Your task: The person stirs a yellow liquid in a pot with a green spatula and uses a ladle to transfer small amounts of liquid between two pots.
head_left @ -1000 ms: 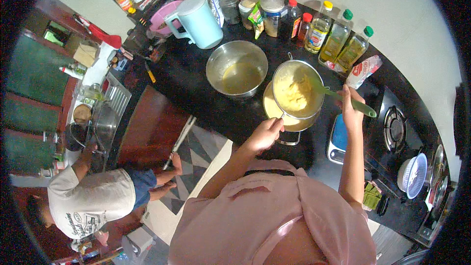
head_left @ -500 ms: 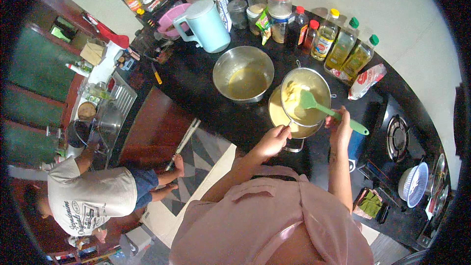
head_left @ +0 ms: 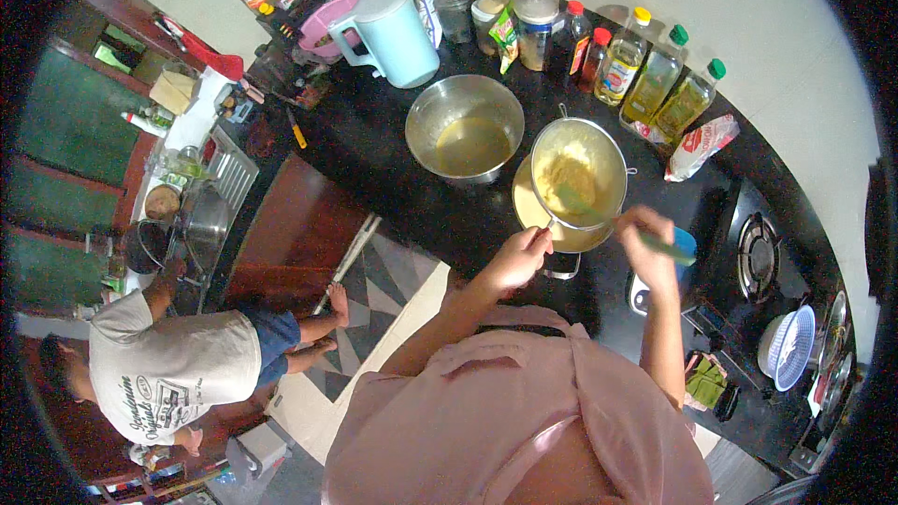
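My left hand (head_left: 517,259) is closed on the handle of a fine-mesh strainer (head_left: 606,151). The strainer rests over a metal pot (head_left: 582,247) that has pale yellow liquid in it. In my right hand (head_left: 648,243) is a green spatula (head_left: 672,252), gripped by its handle and blurred by motion. Its head is down inside the strainer, against a soft yellow mass (head_left: 563,171). To the left of the pot stands a wide steel bowl (head_left: 421,131) with a shallow yellowish liquid at the bottom.
Behind the bowls stand a light blue pitcher (head_left: 395,42), several jars and oil bottles (head_left: 653,82), and a crumpled packet (head_left: 702,147). A gas burner (head_left: 759,251) and blue basket (head_left: 793,346) are at right. Another person (head_left: 187,365) works by the sink at far left.
My right hand has moved down the spatula's handle side, and the spatula head has gone deeper into the strainer, pressing the yellow mass. My left hand keeps its grip.
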### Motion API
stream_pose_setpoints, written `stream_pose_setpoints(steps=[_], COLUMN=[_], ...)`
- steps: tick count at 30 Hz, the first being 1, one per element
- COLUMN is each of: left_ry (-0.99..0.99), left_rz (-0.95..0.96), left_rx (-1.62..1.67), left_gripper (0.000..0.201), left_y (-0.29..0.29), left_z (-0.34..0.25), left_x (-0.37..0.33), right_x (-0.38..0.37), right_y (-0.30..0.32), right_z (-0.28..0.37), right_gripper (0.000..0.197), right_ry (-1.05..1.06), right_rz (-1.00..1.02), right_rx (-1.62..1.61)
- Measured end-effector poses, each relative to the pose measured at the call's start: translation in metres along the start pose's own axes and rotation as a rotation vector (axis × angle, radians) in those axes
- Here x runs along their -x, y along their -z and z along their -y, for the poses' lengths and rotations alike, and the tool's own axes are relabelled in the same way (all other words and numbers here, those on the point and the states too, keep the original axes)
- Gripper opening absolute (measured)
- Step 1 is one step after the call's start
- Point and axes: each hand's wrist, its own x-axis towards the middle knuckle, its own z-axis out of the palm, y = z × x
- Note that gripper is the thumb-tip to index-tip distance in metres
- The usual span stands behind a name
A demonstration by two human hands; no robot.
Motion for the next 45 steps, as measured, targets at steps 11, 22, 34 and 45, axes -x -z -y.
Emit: stream_pose_setpoints(steps=[11, 22, 34, 45], left_ry=[-0.014, 0.190, 0.070, 0.100], left_rz=[0.037, 0.061, 0.011, 0.069], left_rx=[0.033, 0.143, 0.012, 0.063], left_gripper=[0.031, 0.031, 0.031, 0.034], left_y=[0.000, 0.005, -0.006, -0.009], left_z=[-0.010, -0.004, -0.009, -0.015], left_x=[0.000, 0.002, 0.002, 0.001], right_x=[-0.003, -0.039, 0.004, -0.001], right_y=[-0.026, 0.026, -0.025, -0.023], right_z=[-0.008, -0.004, -0.038, -0.016], right_gripper=[0.012, 0.025, 0.030, 0.007], right_ry=[0.016, -0.108, -0.670, 0.249], right_rz=[-0.192, -0.265, -0.407, -0.281], right_rx=[0.070, 0.009, -0.867, 0.245])
